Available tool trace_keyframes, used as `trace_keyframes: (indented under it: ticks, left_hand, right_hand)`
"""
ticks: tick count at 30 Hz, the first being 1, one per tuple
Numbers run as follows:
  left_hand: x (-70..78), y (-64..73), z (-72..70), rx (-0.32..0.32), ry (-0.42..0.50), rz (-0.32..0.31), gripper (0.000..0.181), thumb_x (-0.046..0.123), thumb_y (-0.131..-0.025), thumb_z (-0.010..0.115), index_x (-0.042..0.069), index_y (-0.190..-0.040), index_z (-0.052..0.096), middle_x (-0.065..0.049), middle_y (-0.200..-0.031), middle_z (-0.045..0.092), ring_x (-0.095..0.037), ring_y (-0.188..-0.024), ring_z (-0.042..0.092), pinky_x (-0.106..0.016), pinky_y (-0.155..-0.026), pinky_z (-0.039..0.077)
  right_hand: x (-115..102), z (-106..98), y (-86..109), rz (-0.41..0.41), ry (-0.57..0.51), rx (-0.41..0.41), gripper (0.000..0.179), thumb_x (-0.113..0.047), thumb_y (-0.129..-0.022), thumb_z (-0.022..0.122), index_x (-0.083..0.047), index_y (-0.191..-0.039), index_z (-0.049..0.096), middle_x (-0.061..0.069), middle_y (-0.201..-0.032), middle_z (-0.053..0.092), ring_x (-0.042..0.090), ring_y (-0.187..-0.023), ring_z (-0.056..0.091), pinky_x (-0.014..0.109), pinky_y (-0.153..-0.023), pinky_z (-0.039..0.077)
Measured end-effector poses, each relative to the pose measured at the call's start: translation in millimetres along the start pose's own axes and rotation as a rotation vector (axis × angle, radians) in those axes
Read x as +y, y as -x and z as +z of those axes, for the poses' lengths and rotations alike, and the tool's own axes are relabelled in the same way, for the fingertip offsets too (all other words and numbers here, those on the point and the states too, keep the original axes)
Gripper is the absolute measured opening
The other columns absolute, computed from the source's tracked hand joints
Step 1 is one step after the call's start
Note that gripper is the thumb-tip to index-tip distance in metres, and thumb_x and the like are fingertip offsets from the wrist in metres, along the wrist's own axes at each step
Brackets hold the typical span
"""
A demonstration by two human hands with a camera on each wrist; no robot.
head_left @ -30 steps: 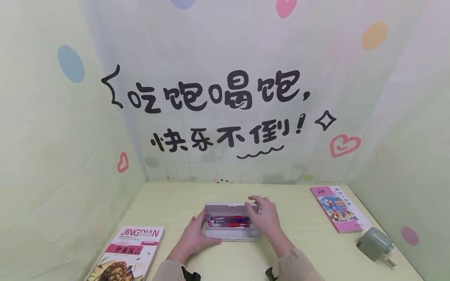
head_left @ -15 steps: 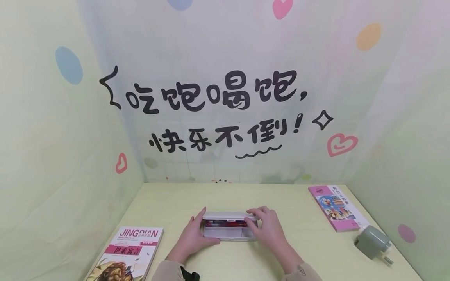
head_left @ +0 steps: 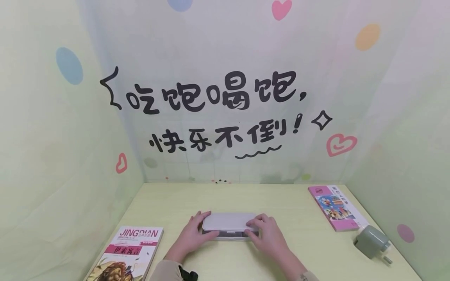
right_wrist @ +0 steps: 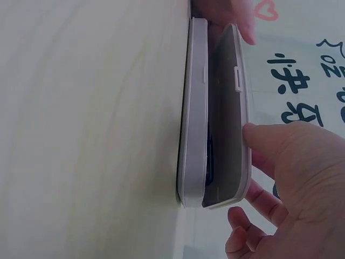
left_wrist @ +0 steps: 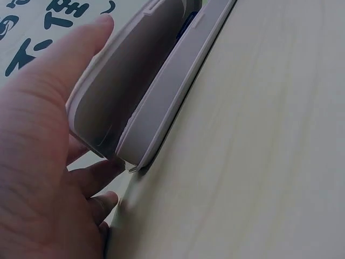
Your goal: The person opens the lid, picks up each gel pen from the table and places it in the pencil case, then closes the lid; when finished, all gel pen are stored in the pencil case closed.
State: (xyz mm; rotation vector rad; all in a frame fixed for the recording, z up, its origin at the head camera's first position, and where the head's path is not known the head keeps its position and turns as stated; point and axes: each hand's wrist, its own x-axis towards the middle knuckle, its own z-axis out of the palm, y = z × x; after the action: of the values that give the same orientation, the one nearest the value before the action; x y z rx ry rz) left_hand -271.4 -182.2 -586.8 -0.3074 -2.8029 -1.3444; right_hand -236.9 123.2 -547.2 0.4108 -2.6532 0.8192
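A pale pencil case (head_left: pixel 228 221) lies on the table with its hinged lid tipped most of the way down. A narrow gap still shows along its front. In the right wrist view, a dark thing sits inside, between the lid (right_wrist: pixel 229 118) and the lower tray (right_wrist: pixel 194 118). My left hand (head_left: pixel 191 236) grips the left end, thumb at the lid's front and fingers round behind. At the other end, my right hand (head_left: pixel 268 236) pinches the lid, with the thumb on its front edge and fingertips on top. The pens in the case are mostly hidden by the lid.
A book with a lion cover (head_left: pixel 124 253) lies at the front left. At the right is a pink book (head_left: pixel 332 208), with a grey-green device (head_left: pixel 372 242) near its lower corner. A printed cloth wall (head_left: pixel 225 168) stands behind the table.
The lid has swung down from upright toward the front, covering the pens that showed before. Both hands have followed it, the right hand lowering with the lid's edge.
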Motion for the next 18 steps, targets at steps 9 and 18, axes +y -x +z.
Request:
trace_keyframes:
  ticks: [9,18]
  left_hand:
    - [2.9,1.4,0.0,0.03,-0.01,-0.026,0.075,0.061,-0.093,0.082,0.028,-0.156,0.061,-0.03,-0.174,0.039,-0.071,-0.158,0.026,-0.087,-0.125,0.027]
    - [0.0,0.4,0.9,0.02,-0.027,-0.005,0.079,0.061,-0.089,0.086,0.027,-0.156,0.061,-0.029,-0.174,0.041,-0.071,-0.158,0.027,-0.086,-0.127,0.027]
  right_hand:
    - [-0.4,1.8,2.7,-0.02,0.051,-0.014,0.019,-0.026,-0.086,0.094,-0.023,-0.102,0.084,-0.004,-0.109,0.072,0.012,-0.097,0.059,0.031,-0.084,0.059]
    - [2.6,3.9,5.0,-0.031,0.065,-0.052,0.02,-0.025,-0.085,0.094,-0.024,-0.102,0.083,-0.007,-0.108,0.071,0.012,-0.096,0.058,0.029,-0.081,0.056]
